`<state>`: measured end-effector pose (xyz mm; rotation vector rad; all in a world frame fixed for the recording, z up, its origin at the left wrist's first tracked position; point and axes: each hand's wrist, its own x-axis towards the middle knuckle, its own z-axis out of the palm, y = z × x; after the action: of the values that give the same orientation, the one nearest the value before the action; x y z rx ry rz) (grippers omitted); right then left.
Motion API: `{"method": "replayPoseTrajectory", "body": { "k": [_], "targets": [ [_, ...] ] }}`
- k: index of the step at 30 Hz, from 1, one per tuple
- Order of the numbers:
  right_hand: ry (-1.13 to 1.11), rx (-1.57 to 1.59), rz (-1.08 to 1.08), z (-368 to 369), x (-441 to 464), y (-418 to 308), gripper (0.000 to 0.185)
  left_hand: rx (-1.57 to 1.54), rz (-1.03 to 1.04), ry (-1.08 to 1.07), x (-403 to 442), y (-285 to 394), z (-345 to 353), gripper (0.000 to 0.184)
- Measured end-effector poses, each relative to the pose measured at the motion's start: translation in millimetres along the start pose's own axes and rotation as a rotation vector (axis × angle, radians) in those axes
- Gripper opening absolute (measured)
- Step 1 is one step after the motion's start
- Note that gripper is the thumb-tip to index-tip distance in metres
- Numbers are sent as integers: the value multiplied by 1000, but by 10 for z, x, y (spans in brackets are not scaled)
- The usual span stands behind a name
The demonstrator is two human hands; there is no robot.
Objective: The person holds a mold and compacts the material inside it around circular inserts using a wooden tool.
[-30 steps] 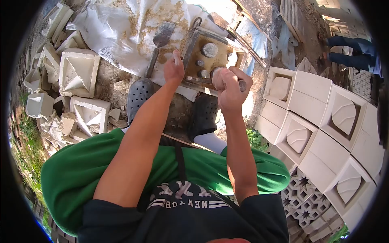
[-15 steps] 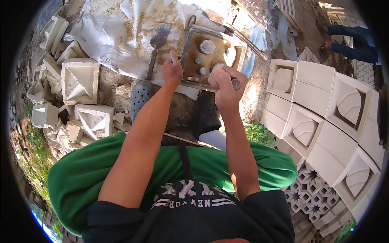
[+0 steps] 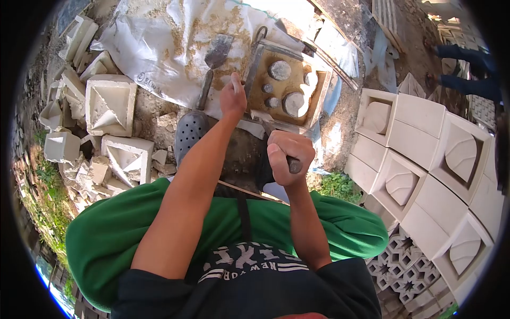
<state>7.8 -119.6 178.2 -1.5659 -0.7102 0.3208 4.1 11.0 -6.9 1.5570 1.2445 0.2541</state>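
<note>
A square, box-like mould (image 3: 257, 58) lies in front of my feet, holding sandy tan material and several round grey pieces (image 3: 294, 104). My left hand (image 3: 232, 99) is at the mould's lower left side, thumb pointing up and fingers curled. What those fingers hold, if anything, is hidden. My right hand (image 3: 289, 157) grips a tool by its round handle (image 3: 294, 165), between the mould and my knees. The tool's narrow end (image 3: 268, 126) points at the mould's near edge; its full shape is covered. A flat trowel (image 3: 218, 51) lies left of the mould.
Under the trowel is a dirty white sheet (image 3: 159, 50). Pale cast blocks (image 3: 110, 105) and broken pieces are heaped on the left. Rows of patterned blocks (image 3: 419, 138) stand on the right, with lattice blocks (image 3: 404, 260) below. Another person's legs (image 3: 467, 82) show at upper right.
My right hand has drawn back toward my body with the tool, from over the mould. A large round piece it covered now shows. My left hand stays beside the mould.
</note>
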Motion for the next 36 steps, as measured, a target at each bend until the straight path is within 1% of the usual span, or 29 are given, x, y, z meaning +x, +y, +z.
{"method": "replayPoseTrajectory", "body": {
  "k": [2, 4, 7, 10, 14, 16, 18, 19, 22, 24, 26, 28, 30, 32, 34, 36],
  "targets": [
    [-18, -9, -61, 29, -69, 19, 27, 22, 10, 5, -13, 3, -10, 70],
    [6, -36, -30, 72, -90, 147, 26, -3, 16, -14, -41, 50, -26, 70],
    [33, 23, -76, 123, -61, 33, 25, 6, -46, -17, -15, 12, -5, 70],
    [16, -8, -88, 177, -119, 179, 24, 5, -24, -24, -5, -4, -1, 71],
    [25, 75, -155, 151, -58, 42, 25, 15, -47, -33, -12, 37, -20, 71],
    [-1, 94, -163, 154, -86, 81, 25, 29, -38, 0, -6, 18, 0, 69],
    [-22, -21, -180, 197, -114, 198, 24, 15, -39, -14, -40, 29, -13, 69],
    [-39, -30, -188, 188, -144, 192, 25, -5, -35, -17, -24, 51, -12, 68],
    [-8, 69, -224, 228, -164, 1, 23, 49, -51, 7, -25, 66, -13, 68],
    [17, 74, -213, 272, -216, 86, 22, 54, -60, -20, -34, 80, -61, 68],
    [-64, -31, -300, 280, -177, 182, 24, 53, -50, -55, -37, 125, -39, 69],
    [-69, 30, -302, 282, -184, 101, 25, 46, -52, -10, -41, 116, -38, 69],
    [-16, 58, -281, 284, -193, 53, 28, 33, -25, 7, -34, 81, -36, 69],
    [-50, 7, -310, 338, -224, 180, 28, 19, 17, 8, -56, 86, -12, 69],
    [-84, -36, -352, 360, -242, 238, 28, 16, 6, 20, -45, 85, -16, 69],
    [-35, 37, -350, 367, -234, 79, 27, 29, -13, 9, -23, 69, -23, 69]
  ]
}}
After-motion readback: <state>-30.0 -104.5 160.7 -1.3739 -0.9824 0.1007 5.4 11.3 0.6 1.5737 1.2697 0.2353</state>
